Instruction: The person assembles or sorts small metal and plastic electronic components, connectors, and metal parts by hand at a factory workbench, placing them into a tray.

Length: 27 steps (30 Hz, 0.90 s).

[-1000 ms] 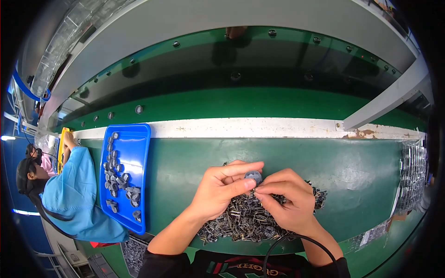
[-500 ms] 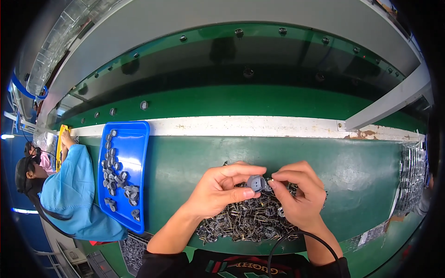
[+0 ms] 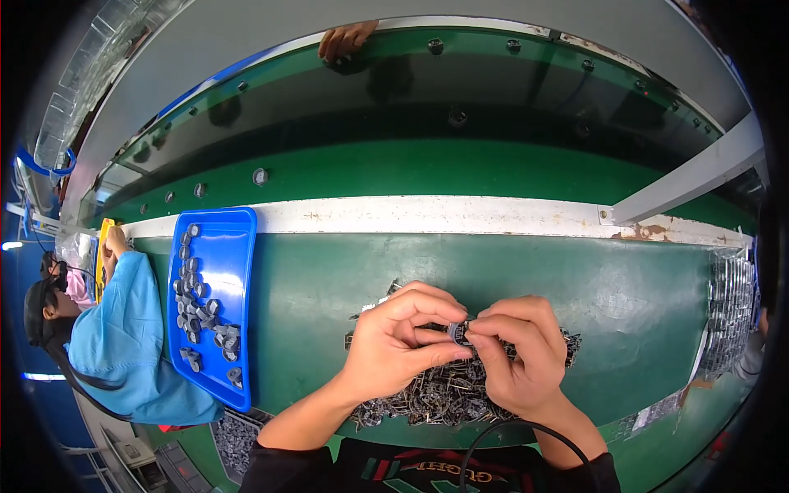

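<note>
In front of me, above a pile of small dark parts with metal pins (image 3: 452,390), both hands meet at one small grey round plastic part (image 3: 458,332). My left hand (image 3: 399,341) is closed on its left side, thumb below and fingers above. The thumb and fingertips of my right hand (image 3: 526,349) pinch its right edge. These fingertips hide any smaller piece between them. To the left lies a blue tray (image 3: 228,275) with several similar grey round parts (image 3: 197,315) in it.
Beyond the white ledge (image 3: 370,215) runs a green belt (image 3: 353,171) with spaced round parts. Another person's hand (image 3: 347,41) reaches in at its far side. A person in blue (image 3: 123,337) sits at left. Stacked clear trays (image 3: 730,316) stand right; a metal post (image 3: 690,181) slants nearby.
The grey part has turned in my fingers, so its flat face no longer shows, and my right fingertips have closed against it. Another person's hand has appeared at the belt's far side.
</note>
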Available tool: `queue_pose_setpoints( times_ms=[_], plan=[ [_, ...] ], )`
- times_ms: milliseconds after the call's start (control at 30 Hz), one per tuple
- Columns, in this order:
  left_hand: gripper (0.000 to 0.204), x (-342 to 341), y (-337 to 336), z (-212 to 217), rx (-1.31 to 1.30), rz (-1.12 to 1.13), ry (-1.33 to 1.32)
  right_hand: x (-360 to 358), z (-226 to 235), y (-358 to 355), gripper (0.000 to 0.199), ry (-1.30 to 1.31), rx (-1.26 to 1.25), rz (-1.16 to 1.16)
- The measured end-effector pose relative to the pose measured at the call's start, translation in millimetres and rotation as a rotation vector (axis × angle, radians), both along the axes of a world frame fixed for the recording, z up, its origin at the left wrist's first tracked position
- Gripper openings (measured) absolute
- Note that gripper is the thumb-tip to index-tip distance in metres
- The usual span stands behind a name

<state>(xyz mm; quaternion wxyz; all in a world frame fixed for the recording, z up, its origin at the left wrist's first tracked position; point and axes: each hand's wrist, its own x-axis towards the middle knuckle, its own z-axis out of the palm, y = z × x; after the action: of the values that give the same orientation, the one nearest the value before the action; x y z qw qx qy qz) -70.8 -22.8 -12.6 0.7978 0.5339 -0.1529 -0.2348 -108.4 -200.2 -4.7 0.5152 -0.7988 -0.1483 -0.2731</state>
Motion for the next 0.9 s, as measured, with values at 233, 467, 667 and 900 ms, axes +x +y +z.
queue_pose_setpoints(
  times_ms=[233, 467, 667, 900],
  plan=[
    [0.036, -5.1, -10.4, -3.6, -0.043, 0.030, -0.004, -7.5, -7.4, 2.2, 0.021, 0.003, 0.025, -0.091],
    [0.036, -6.8, -6.2, -7.5, -0.063, 0.027, 0.018, -6.4, -7.5, 4.9, 0.023, -0.002, 0.001, -0.087],
    [0.039, -4.7, -5.5, 5.2, -0.116, 0.041, 0.111, 2.9, -7.5, -3.4, 0.027, -0.037, -0.067, -0.015],
    [0.021, 54.8, -3.6, 8.0, 0.458, 0.238, -0.148, 14.0, 0.9, -24.4, 0.031, 0.201, -0.092, 0.058]
  ],
)
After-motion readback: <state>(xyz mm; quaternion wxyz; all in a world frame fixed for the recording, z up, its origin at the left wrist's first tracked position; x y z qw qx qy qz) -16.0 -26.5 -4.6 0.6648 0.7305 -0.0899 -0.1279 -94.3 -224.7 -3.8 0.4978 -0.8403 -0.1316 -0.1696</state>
